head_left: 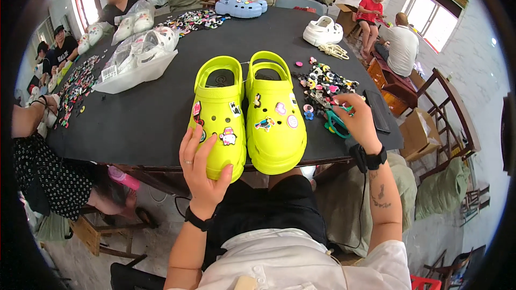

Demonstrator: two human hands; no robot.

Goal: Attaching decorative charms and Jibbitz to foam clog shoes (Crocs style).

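Lime-green, lying on the counter [269, 33] as paired clogs [257, 139], touching the widely spread left grip [202, 167] at the left toe, left of a right grip [353, 117] of indeterminable closure.

Table [279, 35] open behind green clogs [277, 137] up to blue clogs [240, 7]. Left lane ends at tray [134, 79]. Right blocked: charm pile [329, 81], scissors [330, 120].
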